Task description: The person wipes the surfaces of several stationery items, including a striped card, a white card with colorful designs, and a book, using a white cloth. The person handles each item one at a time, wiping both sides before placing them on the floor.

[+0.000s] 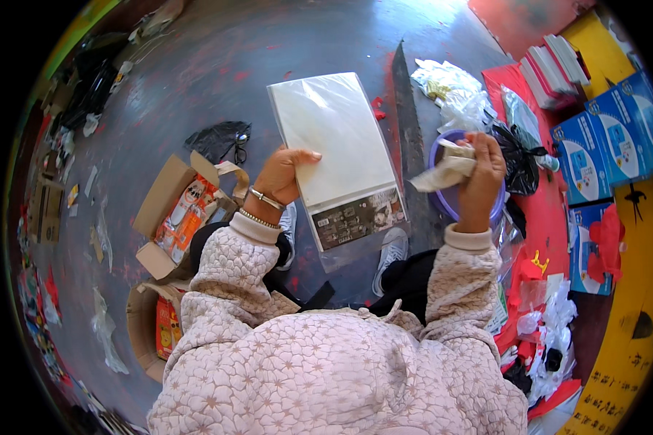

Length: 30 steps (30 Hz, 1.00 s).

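Note:
My left hand (277,176) grips the left edge of a flat pack of white sheets (334,130) in a clear plastic sleeve, thumb on top. A dark printed strip (359,219) runs along the pack's near end, and loose clear film extends beyond it. To the right, my right hand (484,181) is closed on a crumpled beige cloth (446,170), whose free end points left toward the pack. Hand and cloth are above a purple basin (448,200) and hide part of it; what the basin holds is hard to make out.
Open cardboard boxes (159,196) with red and orange packages stand at the left. A black plastic bag (216,139) lies on the grey floor (196,72). At the right are clear plastic bags (453,94), blue boxes (617,138) and a stack of booklets (551,72).

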### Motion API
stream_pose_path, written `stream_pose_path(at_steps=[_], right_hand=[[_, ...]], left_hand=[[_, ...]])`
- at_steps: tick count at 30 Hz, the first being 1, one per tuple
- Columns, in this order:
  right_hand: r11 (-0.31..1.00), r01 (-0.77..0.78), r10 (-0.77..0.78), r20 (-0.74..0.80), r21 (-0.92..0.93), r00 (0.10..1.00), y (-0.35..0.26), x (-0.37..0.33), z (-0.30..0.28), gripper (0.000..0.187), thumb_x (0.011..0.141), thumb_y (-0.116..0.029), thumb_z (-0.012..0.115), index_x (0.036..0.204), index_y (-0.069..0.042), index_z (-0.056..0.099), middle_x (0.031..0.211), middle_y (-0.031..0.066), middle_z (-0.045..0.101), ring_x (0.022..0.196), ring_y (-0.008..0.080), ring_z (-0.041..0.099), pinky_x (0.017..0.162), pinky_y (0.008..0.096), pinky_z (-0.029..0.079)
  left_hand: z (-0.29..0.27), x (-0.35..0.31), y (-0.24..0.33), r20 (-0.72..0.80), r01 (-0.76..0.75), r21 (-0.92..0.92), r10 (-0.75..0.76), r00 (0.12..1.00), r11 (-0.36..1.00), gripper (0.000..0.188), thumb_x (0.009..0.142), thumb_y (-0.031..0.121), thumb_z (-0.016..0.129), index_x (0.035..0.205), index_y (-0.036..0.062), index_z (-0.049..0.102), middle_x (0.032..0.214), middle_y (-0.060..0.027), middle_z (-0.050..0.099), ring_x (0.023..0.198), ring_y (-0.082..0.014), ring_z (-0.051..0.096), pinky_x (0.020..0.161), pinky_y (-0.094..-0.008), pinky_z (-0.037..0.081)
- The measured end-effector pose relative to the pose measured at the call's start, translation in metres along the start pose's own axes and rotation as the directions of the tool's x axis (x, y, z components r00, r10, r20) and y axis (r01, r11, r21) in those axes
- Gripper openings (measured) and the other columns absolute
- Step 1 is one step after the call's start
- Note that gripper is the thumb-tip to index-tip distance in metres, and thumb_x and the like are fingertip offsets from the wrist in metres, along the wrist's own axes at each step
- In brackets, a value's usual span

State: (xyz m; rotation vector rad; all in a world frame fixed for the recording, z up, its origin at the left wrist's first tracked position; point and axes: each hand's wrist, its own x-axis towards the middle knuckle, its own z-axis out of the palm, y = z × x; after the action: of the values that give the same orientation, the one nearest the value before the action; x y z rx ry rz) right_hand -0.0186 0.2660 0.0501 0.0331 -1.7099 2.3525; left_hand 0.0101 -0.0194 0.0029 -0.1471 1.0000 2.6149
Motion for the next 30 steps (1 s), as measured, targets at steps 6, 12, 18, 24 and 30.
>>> stream_pose_path(at_steps=[6,12,18,24,30], right_hand=[[0.528,0.786,-0.368,0.747,-0.322,0.554,0.025,-0.048,0.087,0.020,0.073,-0.009,0.065,0.092,-0.009,0.058,0.083,0.0093,0.056,0.073,0.0239,0.059,0.058,0.0314,0.049],[0.413,0.695,-0.348,0.603,-0.589,0.718,0.038,-0.013,0.060,0.021,0.073,-0.003,0.063,0.093,-0.007,0.060,0.084,0.0106,0.057,0.073,0.0288,0.058,0.063,0.0342,0.048],[0.453,0.347,-0.499,0.089,-0.821,0.862,0.037,0.045,0.017,0.010,0.084,-0.008,0.055,0.092,-0.006,0.061,0.085,0.0132,0.059,0.067,0.0280,0.059,0.058,0.0348,0.047],[0.377,0.821,-0.457,0.685,-0.429,0.568,0.052,-0.009,0.090,0.014,0.074,-0.005,0.061,0.087,-0.009,0.061,0.091,0.0096,0.060,0.076,0.0238,0.061,0.062,0.0329,0.049],[0.177,0.369,-0.202,0.334,-0.912,0.921,0.066,0.050,0.029,0.014,0.080,-0.017,0.053,0.089,-0.012,0.063,0.092,0.0105,0.061,0.084,0.0294,0.060,0.068,0.0391,0.049]], left_hand=[[0.003,0.002,-0.015,0.187,0.088,-0.012,-0.084,0.979,0.996,0.040,0.074,-0.002,0.049,0.114,-0.0047,0.047,0.103,-0.0143,0.058,0.089,-0.0256,0.061,0.078,-0.0375,0.051],[0.006,-0.005,-0.022,0.090,0.217,0.099,-0.226,0.970,0.971,0.043,0.071,-0.004,0.052,0.113,-0.0036,0.047,0.099,-0.0144,0.059,0.083,-0.0241,0.063,0.074,-0.0359,0.053],[0.006,0.001,-0.024,0.108,0.330,0.157,-0.349,0.931,0.931,0.042,0.068,-0.006,0.051,0.109,-0.0051,0.048,0.094,-0.0148,0.060,0.076,-0.0237,0.064,0.067,-0.0351,0.055],[0.017,-0.002,-0.033,0.088,0.368,0.180,-0.388,0.918,0.912,0.049,0.066,-0.008,0.050,0.114,-0.0016,0.047,0.099,-0.0134,0.059,0.085,-0.0245,0.062,0.074,-0.0366,0.053],[0.008,-0.007,-0.026,0.158,0.310,0.273,-0.360,0.919,0.911,0.047,0.070,-0.001,0.055,0.116,-0.0003,0.047,0.101,-0.0125,0.058,0.088,-0.0227,0.060,0.075,-0.0352,0.051]])
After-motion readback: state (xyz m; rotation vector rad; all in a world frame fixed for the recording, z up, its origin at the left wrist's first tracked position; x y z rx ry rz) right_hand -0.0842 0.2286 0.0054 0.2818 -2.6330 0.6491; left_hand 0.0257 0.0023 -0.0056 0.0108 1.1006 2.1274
